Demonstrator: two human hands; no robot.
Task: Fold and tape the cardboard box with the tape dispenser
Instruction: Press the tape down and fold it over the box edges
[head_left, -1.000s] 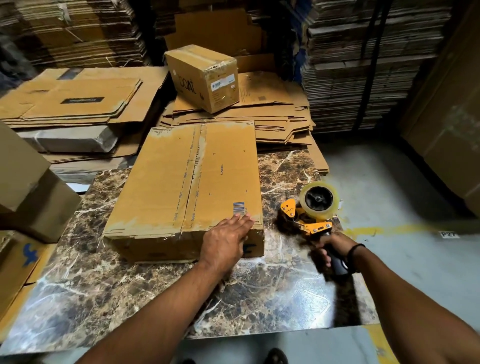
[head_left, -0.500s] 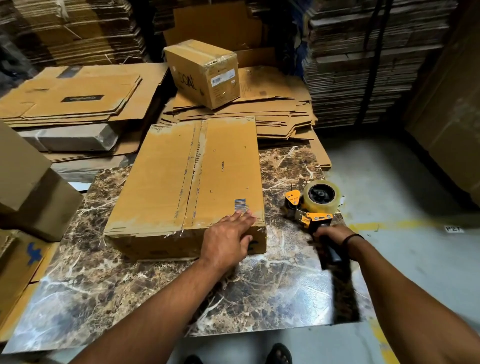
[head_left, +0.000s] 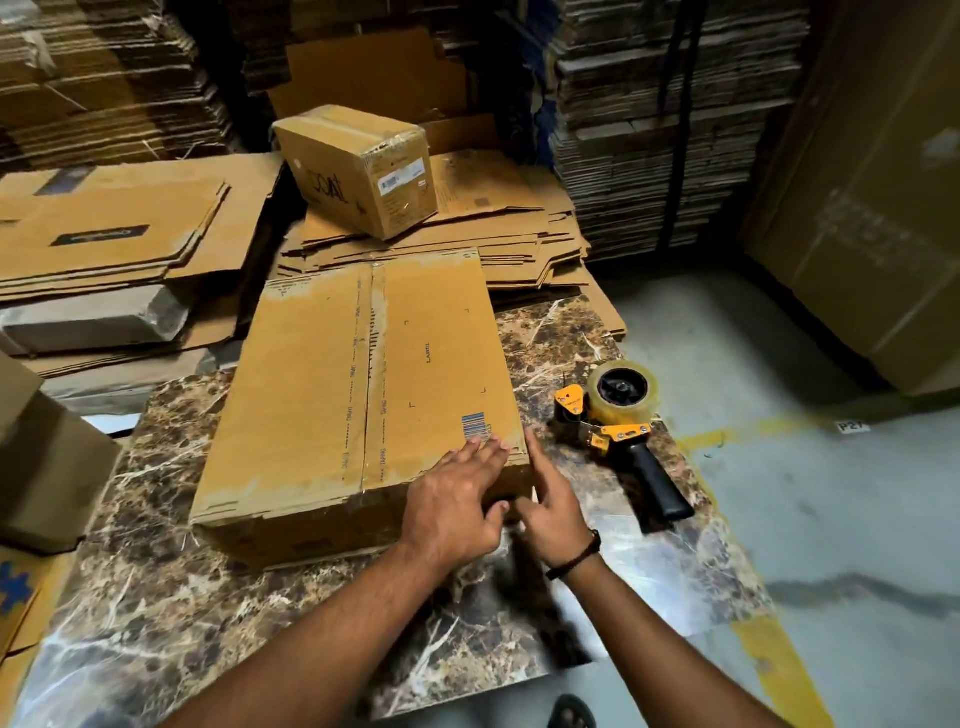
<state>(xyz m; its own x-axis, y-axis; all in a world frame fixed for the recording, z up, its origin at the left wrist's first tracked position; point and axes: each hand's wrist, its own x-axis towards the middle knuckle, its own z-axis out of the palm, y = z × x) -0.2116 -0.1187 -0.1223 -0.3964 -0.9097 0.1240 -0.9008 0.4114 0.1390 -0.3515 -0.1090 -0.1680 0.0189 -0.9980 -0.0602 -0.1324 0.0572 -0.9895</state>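
A long closed cardboard box (head_left: 332, 395) lies on the marble tabletop (head_left: 218, 597), with a strip of tape along its top seam. My left hand (head_left: 457, 499) rests flat on the box's near right corner, fingers spread over the top edge by the barcode. Against that same corner's right side is my right hand (head_left: 550, 504), fingers extended and holding nothing. The yellow tape dispenser (head_left: 618, 415) with a clear roll and black handle lies by itself on the tabletop, to the right of the box.
A smaller taped box (head_left: 358, 166) sits on a stack of flat cardboard (head_left: 509, 234) behind the table. More flattened cartons (head_left: 109, 228) lie at the left, tall bundles at the back. Concrete floor with a yellow line (head_left: 753, 431) lies to the right.
My right hand let go of the tape dispenser, which now lies on the table, and moved left to the box's near right corner. My left hand stayed on the box.
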